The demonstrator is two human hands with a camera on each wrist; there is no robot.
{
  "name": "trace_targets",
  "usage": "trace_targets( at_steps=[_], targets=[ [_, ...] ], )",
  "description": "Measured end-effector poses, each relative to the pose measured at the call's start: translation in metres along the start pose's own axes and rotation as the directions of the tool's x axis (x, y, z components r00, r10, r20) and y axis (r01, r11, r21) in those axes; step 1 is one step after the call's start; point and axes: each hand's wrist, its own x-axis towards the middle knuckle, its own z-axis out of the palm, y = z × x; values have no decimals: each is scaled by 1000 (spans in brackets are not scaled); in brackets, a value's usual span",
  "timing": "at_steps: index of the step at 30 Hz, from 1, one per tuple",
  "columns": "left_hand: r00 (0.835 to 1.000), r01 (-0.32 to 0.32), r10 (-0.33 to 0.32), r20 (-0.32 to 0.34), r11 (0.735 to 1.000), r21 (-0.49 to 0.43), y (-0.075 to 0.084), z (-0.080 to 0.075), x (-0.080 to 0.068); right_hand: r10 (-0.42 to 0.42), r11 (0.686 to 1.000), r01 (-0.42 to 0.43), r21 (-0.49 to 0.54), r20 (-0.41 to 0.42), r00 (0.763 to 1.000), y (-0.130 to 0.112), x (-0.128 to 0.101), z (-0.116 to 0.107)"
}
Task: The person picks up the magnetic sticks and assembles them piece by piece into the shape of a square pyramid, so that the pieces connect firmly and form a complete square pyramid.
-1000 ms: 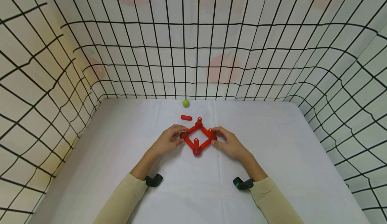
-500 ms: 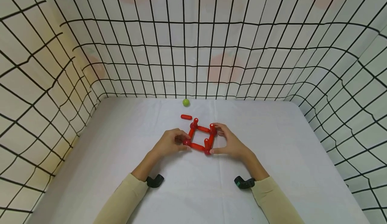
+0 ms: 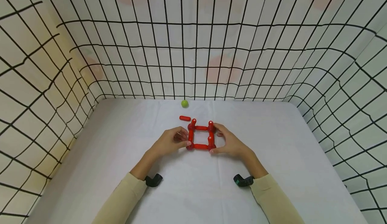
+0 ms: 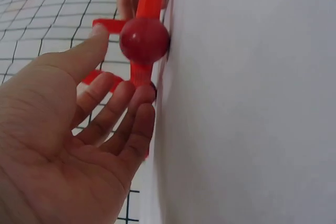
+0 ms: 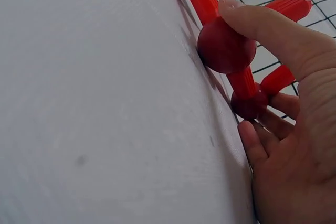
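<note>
A square frame of red rods (image 3: pixel 201 146) joined by dark red balls (image 3: pixel 190 146) lies on the white cloth. Three of its corners carry an upright red peg (image 3: pixel 194 122); the front left ball (image 4: pixel 144 40) has none. At the left side, my left hand (image 3: pixel 170 141) touches the frame with loose, slightly bent fingers, its thumb by the front left corner. My right hand (image 3: pixel 231 143) holds the right side between thumb and fingers. Its thumb presses the front right ball (image 5: pixel 227 45), and its fingers meet the back right ball (image 5: pixel 249 103).
A loose red rod (image 3: pixel 185 118) lies just behind the frame's back left corner. Farther back, near the mesh, sits a small green ball (image 3: pixel 184 103). Black grid netting (image 3: pixel 196 66) rises behind and at both sides of the white-covered table (image 3: pixel 193 197).
The frame has turned counterclockwise from a diamond to a square facing me. My left hand has gone from the left ball to the left side; my right now spans the right side.
</note>
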Motion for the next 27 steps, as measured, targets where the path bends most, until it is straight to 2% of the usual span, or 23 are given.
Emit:
trace_targets(
  at_steps=[4, 8, 11, 15, 18, 22, 24, 27],
  targets=[
    [995, 30, -30, -90, 1000, -5, -6, -8, 6, -20, 1000, 20, 3, 20, 1000, -1, 0, 0],
    [979, 66, -67, -192, 998, -9, -11, -17, 16, 6, 1000, -6, -9, 10, 1000, -3, 1, 0],
    [971, 79, -71, -228, 997, 27, -13, -23, 26, 29, 999, -28, -18, 12, 1000, -4, 1, 0],
    [978, 64, -34, -205, 988, 143, -16, -28, 42, 42, 998, -41, -44, 14, 999, -5, 3, -1],
    [987, 19, 19, -157, 972, 234, -17, -29, 54, 49, 997, -48, -62, 12, 999, -5, 6, -3],
    [990, -29, 70, -120, 949, 315, -17, -27, 65, 51, 996, -50, -69, 6, 999, -2, 8, -4],
    [991, -22, 64, -116, 943, 331, -17, -26, 68, 49, 996, -49, -69, 2, 999, -1, 9, -5],
    [992, 33, 11, -128, 944, 330, -18, -23, 68, 43, 997, -43, -61, 1, 999, 1, 10, -4]
  ],
)
